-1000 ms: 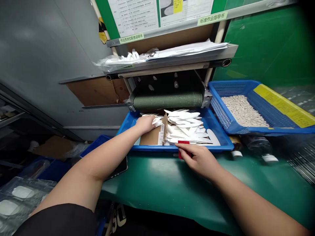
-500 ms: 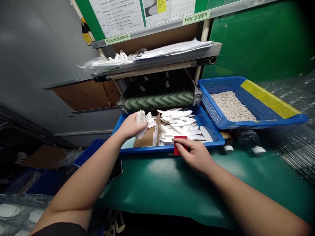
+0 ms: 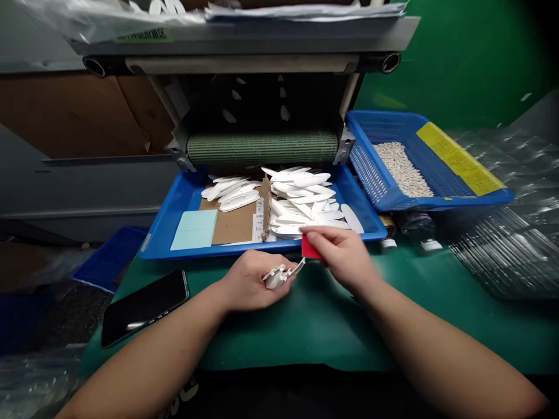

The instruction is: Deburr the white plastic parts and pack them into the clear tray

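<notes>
My left hand (image 3: 248, 280) rests over the green mat just in front of the tray, shut on a small bunch of white plastic pieces (image 3: 276, 277), mostly hidden by my fingers. My right hand (image 3: 343, 256) is close by to the right, pinching a red square pad (image 3: 311, 248) at the blue tray's front rim (image 3: 244, 247). In the tray, many white oval plastic pieces (image 3: 301, 203) lie heaped beside a brown cardboard sheet (image 3: 231, 224). Several more pieces (image 3: 231, 195) lie on that sheet, and a pale blue card (image 3: 194, 228) sits at its left.
A green-belted conveyor (image 3: 262, 148) stands behind the tray. To the right are a blue mesh basket of pale granules (image 3: 402, 169), bottles (image 3: 410, 226) and bubble wrap (image 3: 502, 250). A black phone (image 3: 144, 307) lies on the green mat (image 3: 314, 326) at the left.
My left hand has moved out of the tray toward me, carrying the white pieces over the mat. The right hand and red pad have shifted little. The view has tilted down.
</notes>
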Motion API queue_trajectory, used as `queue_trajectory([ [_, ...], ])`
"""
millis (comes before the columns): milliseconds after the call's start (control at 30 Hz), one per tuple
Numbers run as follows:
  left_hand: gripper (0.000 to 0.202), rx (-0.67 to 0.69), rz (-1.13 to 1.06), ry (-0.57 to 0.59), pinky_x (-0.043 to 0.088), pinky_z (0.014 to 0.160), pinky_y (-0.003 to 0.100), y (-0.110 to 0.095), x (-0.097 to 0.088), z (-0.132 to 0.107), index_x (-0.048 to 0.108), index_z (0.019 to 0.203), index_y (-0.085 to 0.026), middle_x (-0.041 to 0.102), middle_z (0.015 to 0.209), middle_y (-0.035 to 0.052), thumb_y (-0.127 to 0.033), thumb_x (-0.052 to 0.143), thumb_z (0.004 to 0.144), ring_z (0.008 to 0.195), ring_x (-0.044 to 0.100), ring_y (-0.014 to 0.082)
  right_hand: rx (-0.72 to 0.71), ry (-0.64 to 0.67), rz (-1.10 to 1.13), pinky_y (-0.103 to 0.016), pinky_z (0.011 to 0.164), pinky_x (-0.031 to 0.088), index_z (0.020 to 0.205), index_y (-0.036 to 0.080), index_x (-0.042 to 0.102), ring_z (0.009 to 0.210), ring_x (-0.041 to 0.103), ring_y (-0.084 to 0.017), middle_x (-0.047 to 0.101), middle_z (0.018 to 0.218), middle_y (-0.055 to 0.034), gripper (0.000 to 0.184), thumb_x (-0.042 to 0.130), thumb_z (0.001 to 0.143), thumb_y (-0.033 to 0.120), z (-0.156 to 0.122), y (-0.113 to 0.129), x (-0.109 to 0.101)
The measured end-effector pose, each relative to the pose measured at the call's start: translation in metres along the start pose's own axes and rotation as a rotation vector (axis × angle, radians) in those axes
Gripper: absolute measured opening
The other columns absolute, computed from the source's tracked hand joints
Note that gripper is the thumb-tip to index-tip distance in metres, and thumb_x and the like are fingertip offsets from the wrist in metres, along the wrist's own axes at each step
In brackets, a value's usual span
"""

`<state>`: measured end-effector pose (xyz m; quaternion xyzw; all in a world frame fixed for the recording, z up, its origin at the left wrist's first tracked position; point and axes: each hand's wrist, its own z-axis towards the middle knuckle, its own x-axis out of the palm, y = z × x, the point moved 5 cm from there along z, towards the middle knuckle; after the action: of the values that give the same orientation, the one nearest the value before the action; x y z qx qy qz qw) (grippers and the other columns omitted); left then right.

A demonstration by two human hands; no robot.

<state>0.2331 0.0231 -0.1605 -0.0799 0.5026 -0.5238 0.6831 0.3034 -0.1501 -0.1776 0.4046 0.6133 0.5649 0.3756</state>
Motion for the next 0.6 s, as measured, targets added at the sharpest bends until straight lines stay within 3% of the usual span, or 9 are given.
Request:
queue_trajectory([
  [67,0.013,0.075,0.046,-0.005,0.042,0.063,0.018,-0.002,-0.003,-0.001,0.072,0.096,-0.021,0.07,0.075,-0.0036,-0.013,0.069,0.087,0.065,0.059,0.0039,0.011,-0.024,0.077,-0.018,0.042,0.031,0.109,0.016,0.082,0.047,0.043,-0.007,0.062,0.069,-0.0044,0.034,0.078,0.085,0.04,-0.003,0.003,-0.001],
  [167,0.019,0.167,0.13,0.02,0.04,0.062,0.023,-0.006,-0.006,-0.002,0.071,0.104,-0.02,0.067,0.071,-0.0029,-0.014,0.07,0.086,0.064,0.059,0.007,0.162,0.182,0.181,-0.018,0.039,0.021,0.109,0.014,0.082,0.042,0.035,-0.006,0.053,0.055,-0.002,0.038,0.079,0.082,0.041,-0.009,0.002,0.01],
  [300,0.018,0.286,0.231,0.0,0.039,0.06,0.028,-0.013,-0.009,-0.003,0.071,0.103,-0.018,0.065,0.066,-0.002,-0.017,0.073,0.085,0.06,0.056,0.0095,0.087,-0.007,0.035,-0.019,0.041,0.026,0.108,0.015,0.082,0.045,0.039,-0.007,0.059,0.063,-0.0035,0.035,0.081,0.08,0.037,-0.008,0.005,-0.002],
  [367,0.019,0.313,0.265,0.006,0.039,0.06,0.028,-0.014,-0.008,-0.004,0.07,0.105,-0.018,0.066,0.067,-0.0014,-0.018,0.071,0.086,0.061,0.057,0.0102,0.171,0.148,0.127,-0.021,0.041,0.023,0.109,0.015,0.082,0.043,0.035,-0.007,0.056,0.058,-0.003,0.038,0.08,0.081,0.04,-0.009,0.002,0.004],
  [433,0.019,0.337,0.301,0.017,0.039,0.06,0.028,-0.016,-0.008,-0.005,0.07,0.105,-0.018,0.066,0.067,-0.0015,-0.018,0.07,0.087,0.061,0.056,0.0101,0.167,0.224,0.044,-0.019,0.045,0.028,0.107,0.017,0.083,0.049,0.043,-0.008,0.061,0.063,-0.0046,0.033,0.08,0.081,0.036,-0.009,0.002,0.005],
  [533,0.022,0.37,0.325,0.002,0.038,0.059,0.028,-0.02,-0.009,-0.006,0.068,0.108,-0.017,0.066,0.068,-0.0022,-0.018,0.07,0.087,0.06,0.054,0.0093,-0.047,-0.025,-0.199,-0.017,0.061,0.043,0.101,0.022,0.084,0.077,0.061,-0.012,0.073,0.089,-0.006,0.02,0.079,0.083,0.03,-0.006,0.013,-0.01],
  [600,0.021,0.371,0.346,0.011,0.037,0.058,0.029,-0.021,-0.009,-0.006,0.068,0.109,-0.018,0.065,0.068,-0.0022,-0.019,0.07,0.087,0.06,0.053,0.0094,0.009,0.118,-0.106,-0.02,0.058,0.043,0.105,0.021,0.084,0.073,0.061,-0.014,0.073,0.088,-0.0078,0.027,0.077,0.086,0.039,-0.007,0.011,-0.005],
])
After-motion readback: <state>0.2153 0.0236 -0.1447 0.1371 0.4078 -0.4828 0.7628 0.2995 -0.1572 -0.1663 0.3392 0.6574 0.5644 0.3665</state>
